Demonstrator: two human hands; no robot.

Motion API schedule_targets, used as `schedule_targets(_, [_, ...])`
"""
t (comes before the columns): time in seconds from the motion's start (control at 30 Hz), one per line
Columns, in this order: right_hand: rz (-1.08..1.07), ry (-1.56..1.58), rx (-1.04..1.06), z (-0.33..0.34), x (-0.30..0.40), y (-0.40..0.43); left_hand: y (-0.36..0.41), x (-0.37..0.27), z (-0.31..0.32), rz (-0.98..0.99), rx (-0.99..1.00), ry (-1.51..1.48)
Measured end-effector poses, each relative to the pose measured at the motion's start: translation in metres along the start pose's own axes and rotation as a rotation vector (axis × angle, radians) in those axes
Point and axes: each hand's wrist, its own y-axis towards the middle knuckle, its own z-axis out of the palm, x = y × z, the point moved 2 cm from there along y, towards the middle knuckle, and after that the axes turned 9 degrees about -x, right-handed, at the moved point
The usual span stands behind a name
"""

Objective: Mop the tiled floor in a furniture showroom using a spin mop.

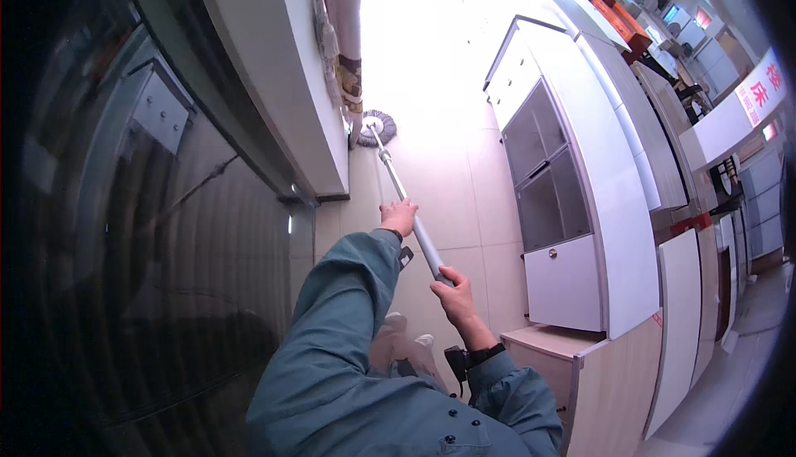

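Observation:
A mop with a round grey fringed head (390, 126) rests on the tiled floor beside the foot of a curtain. Its handle (425, 239) runs down from there towards my body. Partway along the handle, my left hand (400, 216) is wrapped round the pole. Nearer to me, my right hand (456, 295) grips the thick grey end of the same handle. Both of my wrists carry dark bands, and a black device hangs by the right one. My feet stand on the floor below my hands.
A white cabinet (563, 286) with dark glass doors stands at the right, above a light wooden cabinet (547, 341) nearer me. To the left are a dark glossy panel (205, 258) and a pale wall end (298, 84) with a patterned curtain (343, 16). More furniture fills the far right.

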Motion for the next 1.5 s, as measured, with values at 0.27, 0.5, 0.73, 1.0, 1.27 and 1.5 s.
schedule_targets(0.27, [0.053,-0.136,0.034,0.005,-0.02,-0.03,-0.032,0.011,0.024,-0.061,-0.032,-0.097])
schedule_targets(0.5, [0.1,-0.103,0.042,-0.058,-0.051,-0.118,-0.129,-0.029,0.065,0.021,-0.12,-0.175])
schedule_targets(0.73, [0.151,-0.193,0.045,-0.217,-0.106,-0.266,-0.284,-0.13,0.14,0.312,-0.12,-0.118])
schedule_targets(1.0, [0.255,-0.075,-0.343,-0.381,-0.055,-0.474,-0.44,-0.266,0.151,0.9,0.341,-0.451])
schedule_targets(1.27, [0.179,-0.134,-0.481,-0.416,-0.003,-0.557,-0.487,-0.317,0.154,1.132,0.503,-0.516])
schedule_targets(1.5, [-0.202,0.007,-0.694,-0.436,-0.063,-0.442,-0.406,-0.278,0.174,0.843,0.065,-0.562])
